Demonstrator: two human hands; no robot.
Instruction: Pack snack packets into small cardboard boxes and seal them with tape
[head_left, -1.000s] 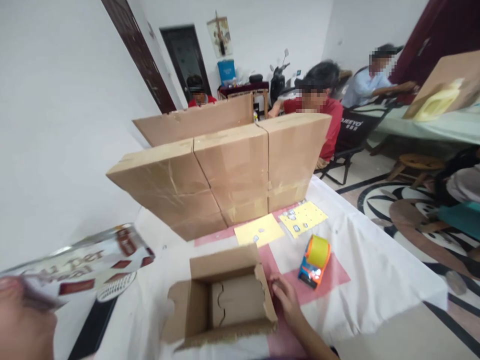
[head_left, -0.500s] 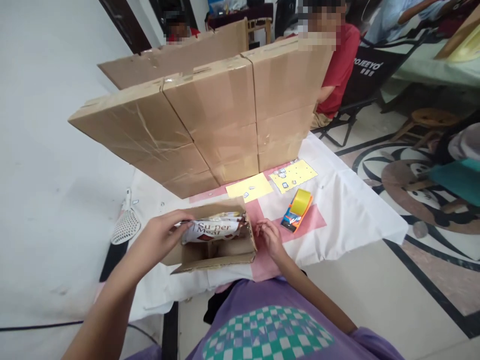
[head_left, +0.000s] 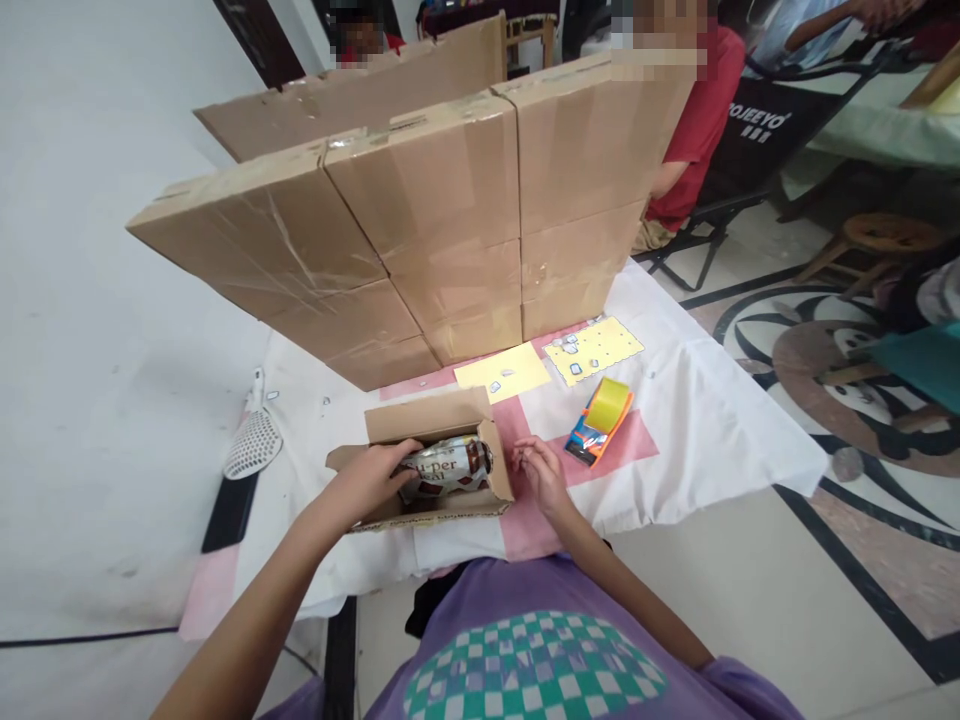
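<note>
A small open cardboard box (head_left: pixel 435 418) lies on the white and pink table cloth in front of me. Inside it lies a shiny packet (head_left: pixel 447 467) printed in white and dark red. My left hand (head_left: pixel 373 480) reaches into the box from the left, its fingers closed on the packet's end. My right hand (head_left: pixel 541 472) rests just right of the box, beside its side flap, with its fingers loosely curled and nothing in them. An orange tape dispenser (head_left: pixel 598 422) with a yellow roll lies further right.
A wall of taped cardboard boxes (head_left: pixel 420 230) stands across the table's far side. Two yellow sheets (head_left: pixel 502 372) with small stickers lie before it. A white mesh scoop (head_left: pixel 253 438) lies at the left. Other people sit behind the boxes; a folding chair stands at the right.
My left hand brought the packet in from the left and has lowered it into the box. My head tilted down, and my right hand stayed by the box's right side.
</note>
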